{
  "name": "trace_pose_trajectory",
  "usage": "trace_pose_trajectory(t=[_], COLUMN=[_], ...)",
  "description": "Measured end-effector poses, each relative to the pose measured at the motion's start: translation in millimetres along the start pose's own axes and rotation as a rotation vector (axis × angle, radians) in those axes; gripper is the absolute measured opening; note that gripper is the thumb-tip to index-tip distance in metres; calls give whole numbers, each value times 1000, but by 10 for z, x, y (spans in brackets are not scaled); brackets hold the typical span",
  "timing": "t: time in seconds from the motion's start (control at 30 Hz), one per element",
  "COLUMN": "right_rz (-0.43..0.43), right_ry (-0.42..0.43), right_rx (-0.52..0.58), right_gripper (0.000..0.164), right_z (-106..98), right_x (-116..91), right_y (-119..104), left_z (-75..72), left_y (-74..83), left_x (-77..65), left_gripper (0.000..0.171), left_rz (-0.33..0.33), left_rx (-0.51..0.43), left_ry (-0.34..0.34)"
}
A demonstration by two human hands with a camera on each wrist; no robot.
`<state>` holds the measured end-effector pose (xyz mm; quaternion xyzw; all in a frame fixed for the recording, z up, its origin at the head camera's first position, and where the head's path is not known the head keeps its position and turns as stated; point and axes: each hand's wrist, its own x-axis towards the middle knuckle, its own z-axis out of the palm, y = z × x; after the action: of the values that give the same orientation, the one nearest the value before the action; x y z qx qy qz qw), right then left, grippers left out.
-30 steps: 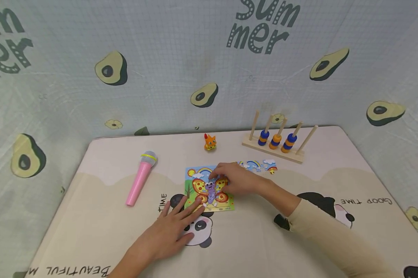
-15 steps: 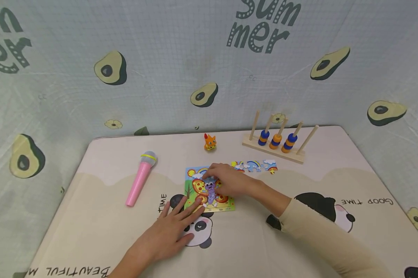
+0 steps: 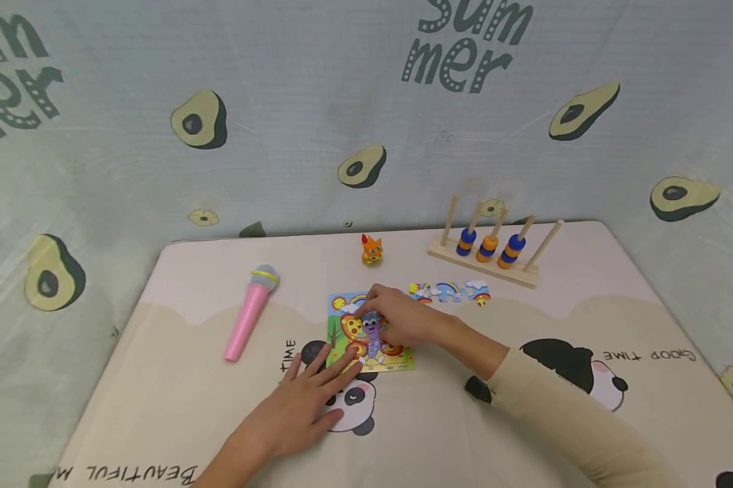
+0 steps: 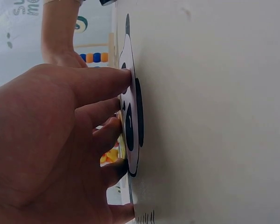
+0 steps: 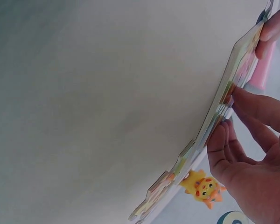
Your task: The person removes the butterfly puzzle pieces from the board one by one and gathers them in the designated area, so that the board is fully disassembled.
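Observation:
A square butterfly puzzle (image 3: 397, 364) lies on the table before me. My left hand (image 3: 299, 408) is spread flat, its fingertips on the puzzle's lower left corner and its palm over a printed panda. From the right, my right hand (image 3: 403, 317) reaches over the puzzle's upper right part. Thumb and fingers are bent around a puzzle piece (image 3: 371, 325) with the butterfly's purple head, pinching it at the board's surface. In the right wrist view the fingertips (image 5: 216, 135) touch the puzzle's layers; the piece itself is mostly hidden. Several loose puzzle pieces (image 3: 448, 292) lie in a row behind the right hand.
A pink toy microphone (image 3: 248, 315) lies to the left. At the back stands a small orange toy figure (image 3: 372, 250). A wooden peg rack (image 3: 484, 261) with blue and orange rings is at the back right. A patterned cloth wall rises behind the table.
My right hand has shifted a little to the left over the puzzle, uncovering more of the loose row. The left hand stays in place.

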<state>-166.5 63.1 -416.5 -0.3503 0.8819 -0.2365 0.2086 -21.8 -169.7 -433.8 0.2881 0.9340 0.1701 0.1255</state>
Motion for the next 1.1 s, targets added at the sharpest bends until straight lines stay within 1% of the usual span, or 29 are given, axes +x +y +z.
trace_pose_trajectory(t=[0.17, 0.5, 0.77, 0.93, 1.1], right_rz=[-4, 8, 24, 38, 33], right_ry=[2, 29, 26, 32, 44], right_rx=[-6, -7, -14, 2, 26], right_gripper=[46, 46, 50, 51, 51], right_z=[1, 14, 8, 18, 35], right_x=[-3, -9, -15, -17, -13], right_y=[-9, -41, -82, -74, -40], left_z=[-6, -15, -12, -14, -18], left_y=[1, 6, 5, 7, 13], left_x=[8, -13, 5, 6, -4], left_gripper=[69, 68, 67, 67, 68], left_rz=[-4, 17, 12, 11, 16], left_rx=[3, 14, -7, -9, 4], left_ry=[-5, 28, 11, 10, 22])
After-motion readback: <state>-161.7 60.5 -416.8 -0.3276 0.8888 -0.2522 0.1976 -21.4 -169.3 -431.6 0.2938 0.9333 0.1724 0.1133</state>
